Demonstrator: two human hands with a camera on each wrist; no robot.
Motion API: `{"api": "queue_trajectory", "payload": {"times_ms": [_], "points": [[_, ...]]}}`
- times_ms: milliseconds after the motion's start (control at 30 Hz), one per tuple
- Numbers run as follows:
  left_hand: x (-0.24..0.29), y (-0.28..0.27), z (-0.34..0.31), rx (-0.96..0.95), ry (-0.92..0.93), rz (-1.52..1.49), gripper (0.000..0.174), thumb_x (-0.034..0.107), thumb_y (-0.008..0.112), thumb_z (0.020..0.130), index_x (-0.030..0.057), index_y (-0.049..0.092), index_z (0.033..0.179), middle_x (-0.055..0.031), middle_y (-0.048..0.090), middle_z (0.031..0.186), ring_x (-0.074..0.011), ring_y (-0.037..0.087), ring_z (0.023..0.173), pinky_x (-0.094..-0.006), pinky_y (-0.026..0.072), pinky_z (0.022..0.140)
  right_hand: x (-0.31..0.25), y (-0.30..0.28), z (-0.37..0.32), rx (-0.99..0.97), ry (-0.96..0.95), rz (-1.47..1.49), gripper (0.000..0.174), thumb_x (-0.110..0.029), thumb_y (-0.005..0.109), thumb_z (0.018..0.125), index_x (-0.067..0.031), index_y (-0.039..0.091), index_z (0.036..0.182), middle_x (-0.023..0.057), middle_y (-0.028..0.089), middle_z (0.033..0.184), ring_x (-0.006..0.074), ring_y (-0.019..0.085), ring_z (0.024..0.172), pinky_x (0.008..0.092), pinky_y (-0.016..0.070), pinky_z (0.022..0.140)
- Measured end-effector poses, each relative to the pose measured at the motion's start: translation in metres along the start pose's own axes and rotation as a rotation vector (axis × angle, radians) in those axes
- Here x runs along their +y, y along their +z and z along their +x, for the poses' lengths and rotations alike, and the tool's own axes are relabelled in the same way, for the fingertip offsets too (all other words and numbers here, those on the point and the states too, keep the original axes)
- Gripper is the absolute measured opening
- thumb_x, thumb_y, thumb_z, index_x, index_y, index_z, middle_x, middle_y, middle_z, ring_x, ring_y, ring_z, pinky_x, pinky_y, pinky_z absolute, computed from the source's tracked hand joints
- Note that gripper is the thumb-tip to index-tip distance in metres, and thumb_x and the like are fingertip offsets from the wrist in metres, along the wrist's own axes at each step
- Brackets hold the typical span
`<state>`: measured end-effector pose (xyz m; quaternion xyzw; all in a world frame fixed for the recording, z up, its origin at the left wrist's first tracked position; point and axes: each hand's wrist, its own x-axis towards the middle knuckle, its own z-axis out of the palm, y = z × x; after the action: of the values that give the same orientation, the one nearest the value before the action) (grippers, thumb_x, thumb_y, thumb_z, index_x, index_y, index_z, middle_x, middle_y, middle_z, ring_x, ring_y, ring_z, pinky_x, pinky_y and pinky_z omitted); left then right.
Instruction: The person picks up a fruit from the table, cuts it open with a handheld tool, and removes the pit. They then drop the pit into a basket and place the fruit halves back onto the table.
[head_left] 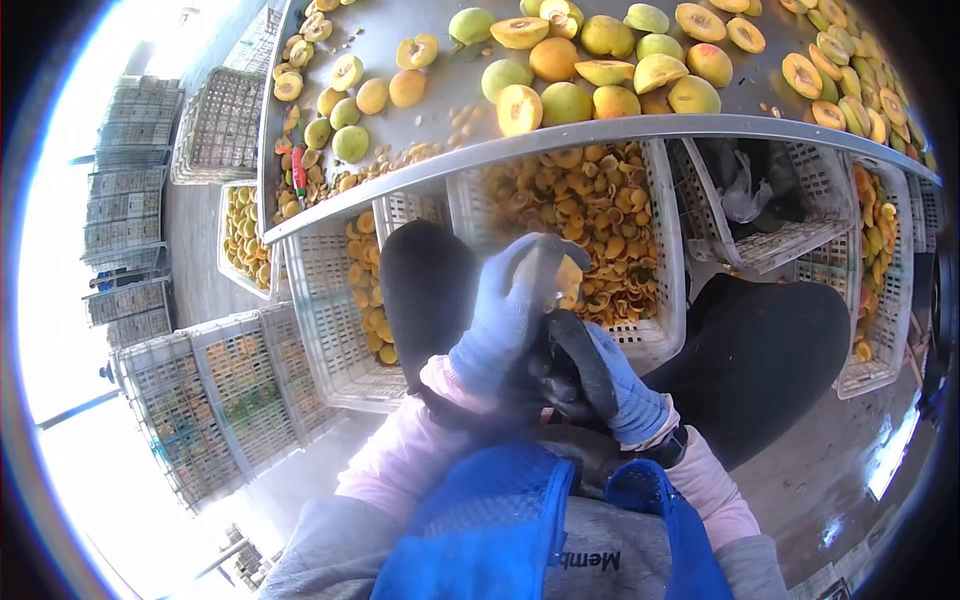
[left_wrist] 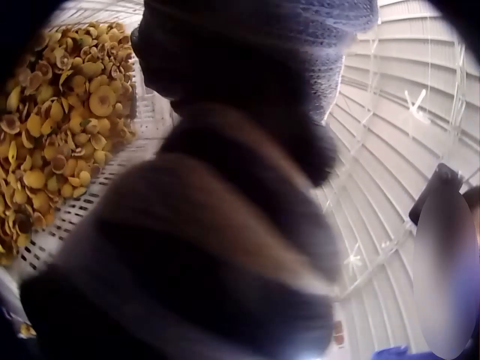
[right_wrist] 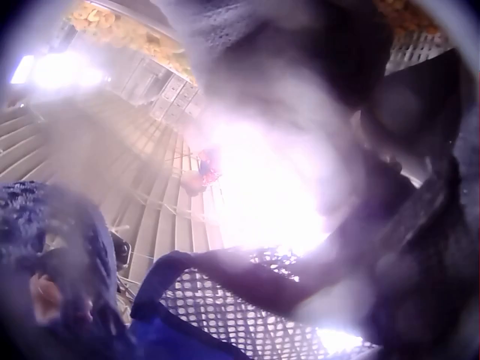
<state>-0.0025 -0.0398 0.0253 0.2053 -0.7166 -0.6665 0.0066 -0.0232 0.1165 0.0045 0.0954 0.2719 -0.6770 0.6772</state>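
Observation:
In the head view, the left hand (head_left: 505, 305), in a blue glove with a dark palm, grips a yellow-orange fruit piece (head_left: 568, 282) near its fingertips. The right hand (head_left: 598, 375), gloved alike, is curled just below and beside it; whether it holds anything is hidden. Both hands are above the wearer's lap, in front of a white crate (head_left: 668, 250) of fruit pieces. Blurred, dark glove fingers of the left hand (left_wrist: 225, 217) fill the left wrist view. Glare washes over the right hand (right_wrist: 300, 82) in the right wrist view.
A metal table (head_left: 440, 90) with a raised rim carries whole and halved fruits and loose pits. A red-handled tool (head_left: 298, 172) lies at its left corner. Crates (head_left: 225, 385) stand left, and another crate (head_left: 760, 235) holding dark and clear plastic tilts at right. Dark-clothed knees flank the hands.

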Motion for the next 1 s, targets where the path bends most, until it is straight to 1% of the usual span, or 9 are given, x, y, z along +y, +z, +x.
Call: {"api": "queue_trajectory", "payload": {"times_ms": [200,300,333,367,467,567,733,867,1000], "points": [[0.000,-0.002,0.003,-0.120,-0.247,-0.292,0.035,0.033,0.051,0.097,-0.0002,0.063,0.101,-0.0078,0.062,0.082,-0.0135,0.056,0.077,-0.0256,0.0448,0.067,0.020,-0.007,0.022,-0.571,0.081,0.835,0.047,-0.048,0.041,0.099,-0.0032,0.057,0.099,0.0001,0.046,0.056,0.0046,0.038,0.040,0.0167,0.0335,0.031],[-0.043,0.003,-0.010,0.244,0.250,0.171,0.035,0.033,0.052,0.096,0.0002,0.061,0.107,-0.0071,0.063,0.087,-0.0162,0.059,0.082,-0.0290,0.0489,0.073,0.010,-0.004,0.023,-0.735,0.030,0.787,0.051,-0.051,0.037,0.099,-0.0040,0.056,0.099,-0.0026,0.047,0.058,0.0028,0.040,0.040,0.0165,0.0351,0.032],[-0.040,-0.008,-0.008,0.215,-0.089,-0.262,0.034,0.031,0.052,0.097,0.0009,0.060,0.109,-0.0076,0.063,0.088,-0.0173,0.060,0.084,-0.0292,0.0502,0.074,0.007,-0.006,0.025,-0.817,-0.005,0.770,0.052,-0.052,0.036,0.098,-0.0043,0.056,0.099,-0.0027,0.048,0.059,0.0026,0.041,0.041,0.0165,0.0355,0.032],[-0.035,-0.019,-0.005,0.336,-0.419,-0.713,0.032,0.030,0.052,0.097,0.0016,0.060,0.111,-0.0082,0.063,0.089,-0.0184,0.062,0.085,-0.0294,0.0516,0.075,0.008,-0.011,0.026,-0.707,0.052,0.859,0.052,-0.053,0.038,0.098,-0.0043,0.055,0.098,-0.0023,0.040,0.055,0.0066,0.034,0.038,0.0182,0.0280,0.032],[-0.019,-0.093,-0.016,0.499,0.096,-0.157,0.032,0.028,0.050,0.099,-0.0014,0.061,0.105,-0.0088,0.065,0.092,-0.0151,0.062,0.077,-0.0285,0.0526,0.071,0.024,-0.030,0.044,-0.491,0.140,0.898,0.053,-0.054,0.039,0.097,-0.0042,0.056,0.093,-0.0029,0.039,0.055,0.0069,0.033,0.038,0.0189,0.0255,0.030],[-0.013,-0.191,-0.015,0.545,0.012,1.469,0.026,0.019,0.065,0.089,0.0030,0.063,0.110,-0.0127,0.066,0.095,-0.0185,0.065,0.080,-0.0310,0.0515,0.072,0.010,-0.020,0.042,-0.349,0.133,0.654,0.051,-0.051,0.042,0.097,-0.0040,0.058,0.088,-0.0026,0.038,0.055,0.0074,0.031,0.037,0.0191,0.0224,0.032],[0.037,-0.207,0.075,0.576,0.171,1.095,0.039,0.028,0.073,0.082,0.0058,0.063,0.113,-0.0132,0.066,0.101,-0.0227,0.066,0.085,-0.0327,0.0511,0.076,-0.002,-0.011,0.051,-0.101,0.106,0.410,0.049,-0.052,0.046,0.095,-0.0047,0.056,0.086,-0.0014,0.038,0.054,0.0071,0.030,0.037,0.0187,0.0246,0.033],[-0.011,-0.248,0.160,0.483,-0.310,1.539,0.064,0.052,0.071,0.075,0.0079,0.057,0.119,-0.0188,0.065,0.106,-0.0345,0.063,0.101,-0.0427,0.0488,0.086,-0.008,-0.011,0.053,0.213,0.019,0.274,0.049,-0.054,0.047,0.094,-0.0065,0.056,0.085,-0.0021,0.037,0.053,0.0070,0.030,0.036,0.0201,0.0247,0.033],[-0.011,-0.244,0.156,0.317,-0.100,0.448,0.053,0.037,0.069,0.083,0.0010,0.056,0.119,-0.0050,0.065,0.089,-0.0038,0.055,0.063,-0.0185,0.0428,0.050,-0.018,-0.009,0.052,0.378,-0.020,0.199,0.051,-0.055,0.045,0.094,-0.0070,0.058,0.084,-0.0033,0.035,0.049,0.0080,0.030,0.034,0.0222,0.0227,0.032]]}}
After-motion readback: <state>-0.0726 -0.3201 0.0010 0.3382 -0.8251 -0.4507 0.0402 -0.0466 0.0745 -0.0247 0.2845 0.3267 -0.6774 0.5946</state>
